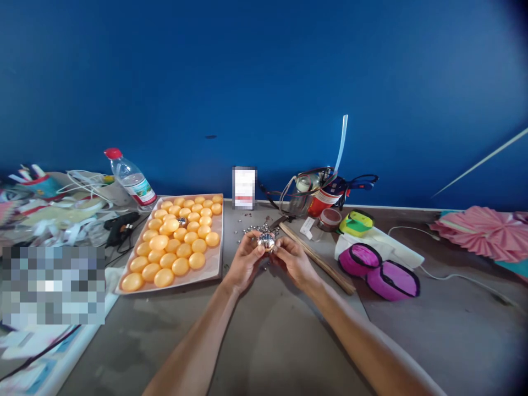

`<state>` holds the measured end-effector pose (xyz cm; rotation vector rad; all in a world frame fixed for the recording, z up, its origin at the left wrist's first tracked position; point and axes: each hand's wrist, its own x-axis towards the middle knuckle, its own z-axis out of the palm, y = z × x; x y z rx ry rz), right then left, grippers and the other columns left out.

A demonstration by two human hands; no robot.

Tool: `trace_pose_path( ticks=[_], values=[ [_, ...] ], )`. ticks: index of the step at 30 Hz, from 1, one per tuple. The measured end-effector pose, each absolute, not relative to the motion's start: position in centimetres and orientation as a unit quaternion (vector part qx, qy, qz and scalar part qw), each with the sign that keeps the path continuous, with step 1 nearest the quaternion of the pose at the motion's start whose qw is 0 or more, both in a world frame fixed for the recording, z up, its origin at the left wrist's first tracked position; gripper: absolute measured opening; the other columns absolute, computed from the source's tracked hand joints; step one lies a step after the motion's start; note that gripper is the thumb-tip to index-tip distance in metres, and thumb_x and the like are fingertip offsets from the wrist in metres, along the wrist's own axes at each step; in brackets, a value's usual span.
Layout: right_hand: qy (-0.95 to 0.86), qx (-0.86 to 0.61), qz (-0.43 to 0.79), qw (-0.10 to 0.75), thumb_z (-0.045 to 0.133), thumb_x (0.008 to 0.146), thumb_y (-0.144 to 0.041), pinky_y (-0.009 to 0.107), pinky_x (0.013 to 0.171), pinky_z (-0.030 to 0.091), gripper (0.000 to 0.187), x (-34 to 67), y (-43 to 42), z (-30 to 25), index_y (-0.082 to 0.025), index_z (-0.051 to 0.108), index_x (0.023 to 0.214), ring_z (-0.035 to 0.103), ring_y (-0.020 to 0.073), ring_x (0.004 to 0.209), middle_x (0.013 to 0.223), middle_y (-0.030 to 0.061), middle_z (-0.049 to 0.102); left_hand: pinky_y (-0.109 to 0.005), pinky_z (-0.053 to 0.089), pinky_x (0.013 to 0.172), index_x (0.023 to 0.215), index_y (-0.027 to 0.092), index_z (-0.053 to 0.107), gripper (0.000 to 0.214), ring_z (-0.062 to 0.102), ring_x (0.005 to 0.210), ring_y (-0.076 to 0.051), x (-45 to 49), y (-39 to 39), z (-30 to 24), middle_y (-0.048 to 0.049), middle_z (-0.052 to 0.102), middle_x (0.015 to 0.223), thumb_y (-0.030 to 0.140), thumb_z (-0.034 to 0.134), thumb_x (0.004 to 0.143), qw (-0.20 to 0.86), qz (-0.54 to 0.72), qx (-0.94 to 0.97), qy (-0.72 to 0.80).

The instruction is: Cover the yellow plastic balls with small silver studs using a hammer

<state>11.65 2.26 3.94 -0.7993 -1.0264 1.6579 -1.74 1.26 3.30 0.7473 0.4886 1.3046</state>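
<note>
Between my two hands is a silver-beaded ball (266, 241), its surface shiny and knobbly. My left hand (247, 254) is closed round its left side, thumb in front. My right hand (291, 257) is pinched at the ball's lower right edge, with what looks like a small silver bead (273, 249) at the fingertips. Just beyond the hands, loose silver beads (259, 227) lie scattered on the grey table. To the left, a shallow box (214, 268) holds rows of orange ping-pong balls (180, 267) and one silver-beaded ball (182, 222) among them.
A wooden stick (325, 267) lies right of my hands. Beyond it stand a red cup (319, 202), a glass jar (300, 204) and a small round tub (330, 218). Purple bands (391, 279) lie farther right. A bottle (134, 181) and a black glue gun (119, 225) are on the left.
</note>
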Motion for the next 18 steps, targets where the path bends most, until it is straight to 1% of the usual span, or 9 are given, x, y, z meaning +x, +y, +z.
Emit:
trace_pose_path(
  ticks=[4,7,9,11,14,16,18],
  values=[
    [-0.4,-0.32,0.699,0.498,0.07,0.069,-0.03,0.022,0.053,0.036,0.026,11.7,2.3,3.9,-0.019,0.047,0.064,0.047,0.0087,0.052,0.058,-0.0049,0.051,-0.03,0.048,0.068,0.099,0.023,0.051,0.033,0.061,0.085,-0.018,-1.5,1.3,3.3,-0.0052,0.061,0.109,0.024,0.07,0.072,0.693,0.592,0.344,0.225],
    [-0.425,-0.323,0.688,0.491,0.066,0.07,-0.031,0.023,0.052,0.036,0.021,11.8,2.7,3.5,-0.02,0.049,0.068,0.047,0.0093,0.051,0.057,-0.005,0.051,-0.03,0.048,0.066,0.099,0.023,0.051,0.035,0.062,0.078,-0.017,-1.4,1.4,3.4,-0.0036,0.063,0.1,0.025,0.071,0.07,0.696,0.598,0.322,0.233],
    [-0.473,-0.353,0.646,0.484,0.064,0.071,-0.031,0.023,0.052,0.037,0.016,12.1,3.1,3.1,-0.02,0.053,0.072,0.047,0.0099,0.052,0.059,-0.0043,0.052,-0.029,0.048,0.069,0.099,0.022,0.052,0.035,0.061,0.078,-0.016,-1.5,1.5,3.4,-0.0025,0.064,0.094,0.024,0.072,0.07,0.69,0.61,0.303,0.243],
    [-0.546,-0.404,0.56,0.473,0.062,0.07,-0.03,0.024,0.055,0.039,0.014,12.6,3.6,2.7,-0.019,0.057,0.077,0.049,0.0113,0.056,0.064,-0.0023,0.056,-0.026,0.047,0.07,0.098,0.021,0.053,0.033,0.061,0.078,-0.014,-1.7,1.7,3.3,-0.0019,0.064,0.091,0.021,0.071,0.07,0.68,0.624,0.286,0.257],
    [-0.633,-0.474,0.425,0.44,0.058,0.071,-0.027,0.027,0.062,0.042,0.014,13.5,4.3,2.5,-0.018,0.06,0.082,0.054,0.0145,0.065,0.073,0.0016,0.062,-0.024,0.046,0.068,0.098,0.021,0.055,0.031,0.06,0.075,-0.011,-2.1,2.0,3.1,-0.0008,0.064,0.086,0.02,0.07,0.071,0.666,0.639,0.258,0.285],
    [-0.661,-0.488,0.388,0.417,0.055,0.074,-0.027,0.028,0.064,0.043,0.015,14.2,4.6,2.5,-0.018,0.061,0.084,0.056,0.0156,0.067,0.076,0.0029,0.063,-0.024,0.046,0.067,0.1,0.022,0.055,0.033,0.06,0.074,-0.011,-2.3,2.3,3.0,-0.0005,0.064,0.086,0.021,0.07,0.071,0.659,0.649,0.239,0.296],
    [-0.686,-0.473,0.391,0.39,0.053,0.076,-0.028,0.028,0.065,0.044,0.016,14.7,4.9,2.6,-0.018,0.061,0.086,0.057,0.0158,0.068,0.076,0.0029,0.063,-0.025,0.046,0.068,0.101,0.023,0.055,0.034,0.06,0.075,-0.012,-2.5,2.4,3.0,-0.0009,0.064,0.091,0.022,0.071,0.071,0.654,0.658,0.227,0.297]
  ],
)
